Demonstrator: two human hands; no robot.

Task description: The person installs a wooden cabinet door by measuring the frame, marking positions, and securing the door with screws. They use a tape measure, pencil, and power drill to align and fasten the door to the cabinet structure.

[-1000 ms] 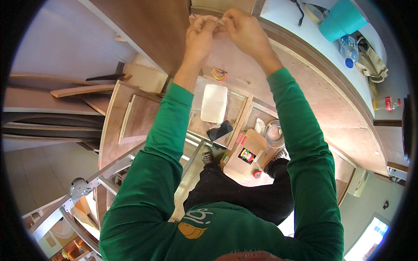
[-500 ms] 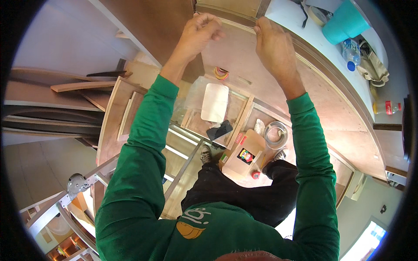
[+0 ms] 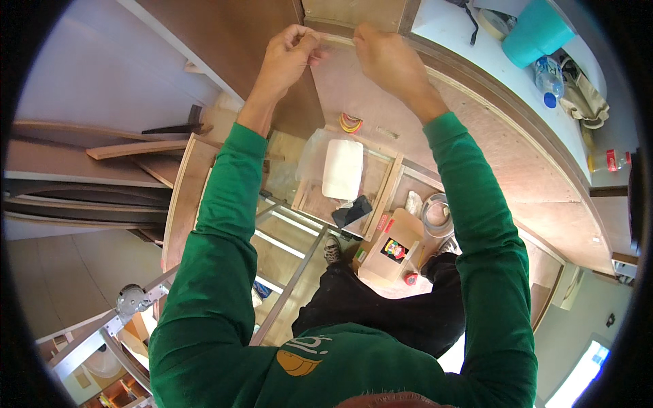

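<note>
My left hand [image 3: 289, 58] is raised in front of the brown panel at the top, close to its upright edge. Its thumb and forefinger are pinched together, and whatever they hold is too small to make out. To its right, my right hand [image 3: 388, 64] is bent closed at the wooden edge strip [image 3: 435, 58] that borders the curved plywood panel [image 3: 469, 143]. Its fingertips are bunched at the strip, and anything inside them is hidden. A short gap separates the two hands.
Below lie a white rectangular sheet [image 3: 343, 168], a black phone [image 3: 352, 212], a tape roll [image 3: 350, 123], a cardboard box [image 3: 391, 251] and a coiled cable [image 3: 437, 214]. A metal ladder [image 3: 289, 285] stands at left. A turquoise cup [image 3: 537, 34] and bottle [image 3: 548, 80] rest on the white shelf.
My right hand has moved left along the edge strip, toward my left hand. The left hand has shifted slightly left, still pinched. The whole view has shifted a little.
</note>
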